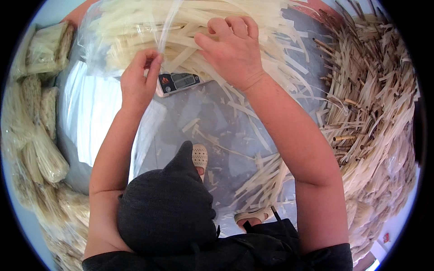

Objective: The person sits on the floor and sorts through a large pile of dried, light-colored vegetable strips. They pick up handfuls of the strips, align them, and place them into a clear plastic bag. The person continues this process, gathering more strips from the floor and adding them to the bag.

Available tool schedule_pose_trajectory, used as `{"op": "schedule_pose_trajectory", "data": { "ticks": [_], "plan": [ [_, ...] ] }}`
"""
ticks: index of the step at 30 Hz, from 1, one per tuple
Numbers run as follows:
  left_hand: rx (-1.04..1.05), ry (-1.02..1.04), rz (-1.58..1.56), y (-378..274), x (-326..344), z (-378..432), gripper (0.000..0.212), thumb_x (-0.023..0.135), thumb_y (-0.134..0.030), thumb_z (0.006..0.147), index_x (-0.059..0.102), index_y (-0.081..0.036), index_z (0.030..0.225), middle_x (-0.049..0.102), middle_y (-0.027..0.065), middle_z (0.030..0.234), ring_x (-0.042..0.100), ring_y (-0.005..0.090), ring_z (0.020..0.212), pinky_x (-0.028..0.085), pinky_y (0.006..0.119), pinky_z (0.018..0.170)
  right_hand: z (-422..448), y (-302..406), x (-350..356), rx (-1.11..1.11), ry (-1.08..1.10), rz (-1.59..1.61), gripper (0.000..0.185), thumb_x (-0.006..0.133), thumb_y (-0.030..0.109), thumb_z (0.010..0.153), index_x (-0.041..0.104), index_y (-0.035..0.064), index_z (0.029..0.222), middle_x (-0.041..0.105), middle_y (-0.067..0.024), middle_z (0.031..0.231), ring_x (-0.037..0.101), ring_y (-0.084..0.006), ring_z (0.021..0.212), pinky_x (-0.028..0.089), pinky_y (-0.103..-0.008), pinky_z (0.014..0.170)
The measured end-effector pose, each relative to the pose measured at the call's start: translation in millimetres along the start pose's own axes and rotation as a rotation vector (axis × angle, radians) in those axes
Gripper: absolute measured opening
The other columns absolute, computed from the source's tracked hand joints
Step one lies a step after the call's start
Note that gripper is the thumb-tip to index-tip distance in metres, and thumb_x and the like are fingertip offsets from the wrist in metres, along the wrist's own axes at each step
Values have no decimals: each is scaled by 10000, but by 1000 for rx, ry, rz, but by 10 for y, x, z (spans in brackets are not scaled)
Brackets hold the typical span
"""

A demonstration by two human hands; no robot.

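Observation:
My left hand [140, 76] pinches the edge of a clear plastic bag [164, 30] between thumb and fingers. Many pale, flat dried strips [135, 17] lie in a heap under and beside the bag. My right hand [234, 50] rests over the heap with its fingers curled and spread; whether it grips any strips cannot be seen. A small digital scale [179, 83] with a lit display sits between my hands, partly beneath the heap.
Bagged bundles of strips [47, 155] are piled along the left. A tall stack of strips with brown, stem-like ends [359, 101] stands at the right. White sheets [98, 118] lie left of the scale. Loose strips [268, 183] litter the grey floor [183, 111] near my feet.

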State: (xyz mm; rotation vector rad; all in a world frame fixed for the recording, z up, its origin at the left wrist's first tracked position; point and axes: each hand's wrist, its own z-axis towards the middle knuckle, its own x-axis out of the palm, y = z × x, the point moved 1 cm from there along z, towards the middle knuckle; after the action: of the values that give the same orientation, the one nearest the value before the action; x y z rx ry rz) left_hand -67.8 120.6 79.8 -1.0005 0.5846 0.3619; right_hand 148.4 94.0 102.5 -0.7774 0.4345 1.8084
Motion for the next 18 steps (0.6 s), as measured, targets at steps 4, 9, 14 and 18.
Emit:
{"op": "schedule_pose_trajectory", "data": {
  "ticks": [4,9,14,18],
  "plan": [
    [-73,45,-168,-214,74,-32,143,634,-117,895,587,-17,986,641,82,814,620,163,697,501,278,649,-34,98,171,5,-21,20,145,644,145,655,611,192,788,522,29,913,499,-189,909,371,-371,865],
    [-227,59,-271,8,74,-153,153,613,-139,925,579,-15,1008,644,39,843,592,104,714,485,240,663,-69,-12,144,-26,-10,38,85,650,162,651,612,181,724,519,19,916,496,-196,900,372,-372,850],
    [-222,25,-340,47,-3,-213,156,599,-132,937,568,-7,1026,624,23,871,567,70,759,464,211,700,81,-108,52,10,52,105,33,635,160,673,621,160,644,516,-3,915,493,-217,890,367,-382,846],
    [-249,25,-385,163,-30,-306,151,603,-124,934,568,-15,1032,608,14,858,545,54,741,447,197,682,57,-171,37,1,110,111,25,659,188,668,638,175,672,519,6,904,500,-214,887,378,-378,817]
  ]
}}
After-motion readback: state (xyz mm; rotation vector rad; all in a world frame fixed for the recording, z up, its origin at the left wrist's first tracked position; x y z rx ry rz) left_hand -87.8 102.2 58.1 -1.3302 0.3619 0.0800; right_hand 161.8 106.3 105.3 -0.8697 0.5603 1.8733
